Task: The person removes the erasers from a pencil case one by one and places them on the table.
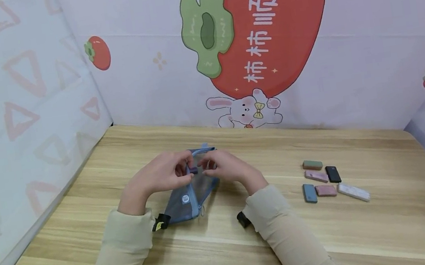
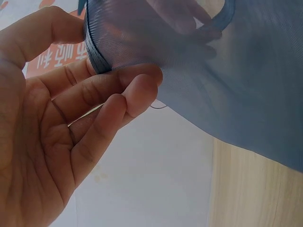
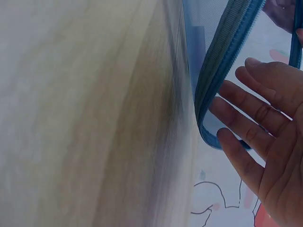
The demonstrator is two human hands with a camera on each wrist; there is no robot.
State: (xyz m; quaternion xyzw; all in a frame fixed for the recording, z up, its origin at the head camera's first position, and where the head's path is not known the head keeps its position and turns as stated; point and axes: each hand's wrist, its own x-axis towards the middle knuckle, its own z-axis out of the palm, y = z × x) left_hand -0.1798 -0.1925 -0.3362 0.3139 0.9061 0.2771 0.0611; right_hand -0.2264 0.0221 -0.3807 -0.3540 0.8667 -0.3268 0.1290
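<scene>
A blue mesh zip pouch point(image 1: 177, 206) stands tilted on the table, its zipper side unzipped. My left hand point(image 1: 165, 173) pinches the zipper edge point(image 2: 97, 52) between thumb and index finger, while its other fingers curl loosely by the mesh point(image 2: 246, 90). At the pouch's opening is my right hand point(image 1: 227, 166); in the right wrist view its fingers point(image 3: 246, 127) are spread and relaxed beside the blue zipper point(image 3: 232, 42), holding nothing visible. By the left fingertips shows a small dark piece point(image 1: 193, 170), too small to identify.
On the table's right lie small blocks: a green one point(image 1: 312, 164), a black one point(image 1: 333, 174), a blue one point(image 1: 309, 193), pink ones point(image 1: 326, 190), and a longer white piece point(image 1: 353, 192). Printed cloth walls point(image 1: 149, 91) bound the wooden table point(image 1: 214, 259) at the back and sides.
</scene>
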